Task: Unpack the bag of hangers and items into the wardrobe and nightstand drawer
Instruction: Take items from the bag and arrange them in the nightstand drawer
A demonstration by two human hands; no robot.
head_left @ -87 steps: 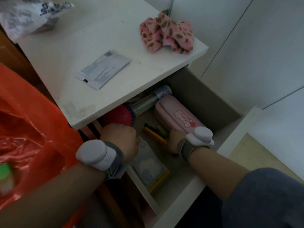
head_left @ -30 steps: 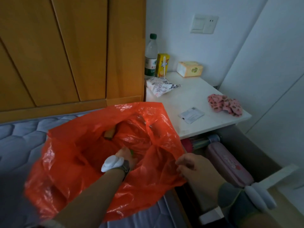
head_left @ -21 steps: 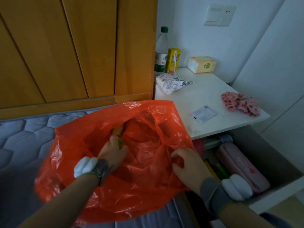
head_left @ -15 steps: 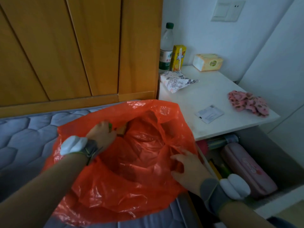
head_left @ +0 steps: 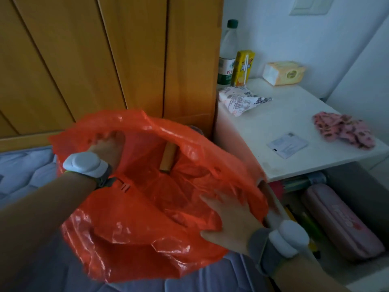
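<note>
A large orange plastic bag [head_left: 134,224] lies open on the bed. My left hand [head_left: 107,148] grips the bag's far left rim from inside, its fingers partly veiled by plastic. My right hand [head_left: 229,220] holds the bag's near right rim, fingers spread against the plastic. Inside the bag a wooden piece [head_left: 168,158] stands up, and a small orange clip-like part [head_left: 124,187] shows near my left wrist. The wooden wardrobe [head_left: 105,60] is shut behind the bag. The nightstand drawer [head_left: 345,268] stands open at the right.
The drawer holds a pink pencil case [head_left: 341,220] and pens. On the white nightstand top [head_left: 280,123] lie a water bottle [head_left: 227,53], a yellow drink carton [head_left: 243,68], a tissue pack [head_left: 283,72], a printed wrapper [head_left: 240,100], a sachet [head_left: 287,144] and a pink cloth [head_left: 343,129].
My hands left the drawer and went to the bag. My left hand has moved from deep in the bag up to its far left rim, pulling the mouth wider.
</note>
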